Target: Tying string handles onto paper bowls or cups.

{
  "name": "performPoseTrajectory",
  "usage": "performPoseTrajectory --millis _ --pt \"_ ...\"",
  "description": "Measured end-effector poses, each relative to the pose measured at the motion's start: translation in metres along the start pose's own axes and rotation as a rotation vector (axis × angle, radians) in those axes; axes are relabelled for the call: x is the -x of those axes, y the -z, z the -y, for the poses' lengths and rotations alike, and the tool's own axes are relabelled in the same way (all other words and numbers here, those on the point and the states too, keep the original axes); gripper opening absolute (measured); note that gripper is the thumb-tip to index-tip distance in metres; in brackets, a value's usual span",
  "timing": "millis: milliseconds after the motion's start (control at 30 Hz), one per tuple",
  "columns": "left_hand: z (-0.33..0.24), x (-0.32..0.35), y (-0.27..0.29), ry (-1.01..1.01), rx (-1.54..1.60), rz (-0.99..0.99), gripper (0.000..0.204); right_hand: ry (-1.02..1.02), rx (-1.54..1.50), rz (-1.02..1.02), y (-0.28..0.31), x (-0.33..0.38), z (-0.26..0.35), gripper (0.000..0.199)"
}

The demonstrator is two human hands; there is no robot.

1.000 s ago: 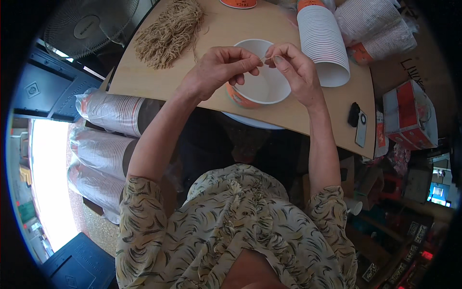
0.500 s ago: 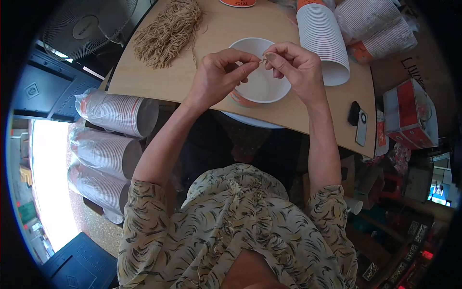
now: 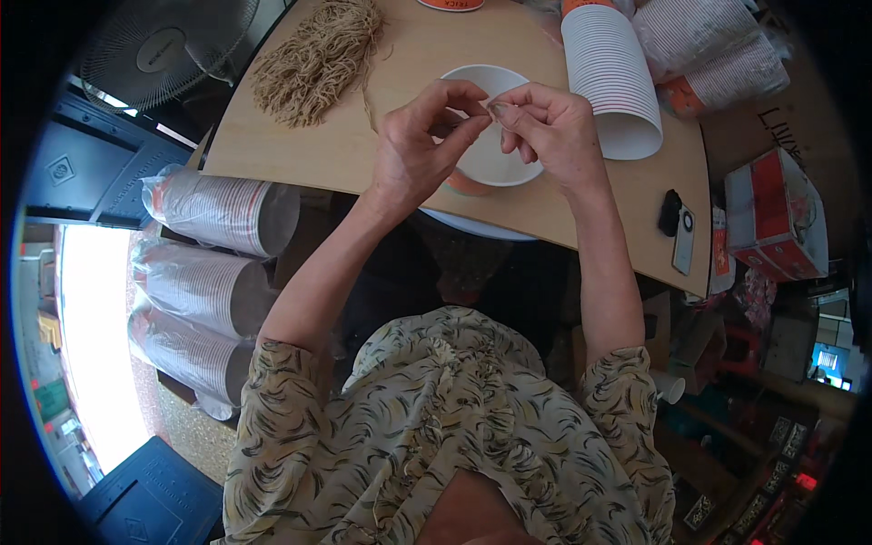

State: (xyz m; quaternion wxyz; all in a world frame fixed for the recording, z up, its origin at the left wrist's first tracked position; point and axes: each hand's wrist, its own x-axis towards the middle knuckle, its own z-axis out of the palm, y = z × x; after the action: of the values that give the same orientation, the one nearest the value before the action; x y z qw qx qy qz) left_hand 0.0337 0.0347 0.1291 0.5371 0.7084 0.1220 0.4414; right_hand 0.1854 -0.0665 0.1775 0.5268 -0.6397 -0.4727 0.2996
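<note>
Over a white paper tub (image 3: 500, 170) with an orange outer band, my two hands meet at their fingertips. My right hand (image 3: 554, 134) is closed in a pinch on a short bit of tan string (image 3: 490, 111), mostly hidden by the fingers. My left hand (image 3: 422, 145) comes in from the other side, thumb and forefinger curved with a gap between them, tips close to the right hand's. To the far left of the table lies a loose bundle of tan strings (image 3: 318, 64). One thin strand trails from it toward my left wrist.
A long stack of white tubs (image 3: 610, 77) lies right of the hands on the wooden table (image 3: 272, 154). Wrapped stacks (image 3: 713, 50) sit behind it. A phone (image 3: 682, 241) is near the right edge. More bagged tubs (image 3: 204, 282) stand left, below a fan (image 3: 163, 50).
My left thumb and forefinger have parted from their pinch, and that hand has shifted slightly. The right hand stays pinched and has moved a little left. The tub has shifted slightly away from me.
</note>
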Motion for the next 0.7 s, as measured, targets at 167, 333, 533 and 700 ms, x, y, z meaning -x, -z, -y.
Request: performPoseTrajectory --millis 167,333,533,700 --pt "0.004 0.001 0.001 -0.131 -0.177 0.007 0.016 -0.035 -0.002 0.009 -0.001 0.0 0.001 0.013" --pt "0.007 -0.002 0.003 -0.255 -0.268 0.035 0.014 -0.06 0.041 -0.005 -0.001 0.001 0.002 0.013" --pt "-0.004 -0.006 0.008 -0.166 -0.239 0.101 0.009 -0.003 -0.057 -0.039 0.007 -0.001 -0.006 0.018" --pt "-0.008 -0.011 0.018 0.247 0.008 0.241 0.01 0.06 -0.15 -0.025 0.008 0.0 -0.013 0.021"
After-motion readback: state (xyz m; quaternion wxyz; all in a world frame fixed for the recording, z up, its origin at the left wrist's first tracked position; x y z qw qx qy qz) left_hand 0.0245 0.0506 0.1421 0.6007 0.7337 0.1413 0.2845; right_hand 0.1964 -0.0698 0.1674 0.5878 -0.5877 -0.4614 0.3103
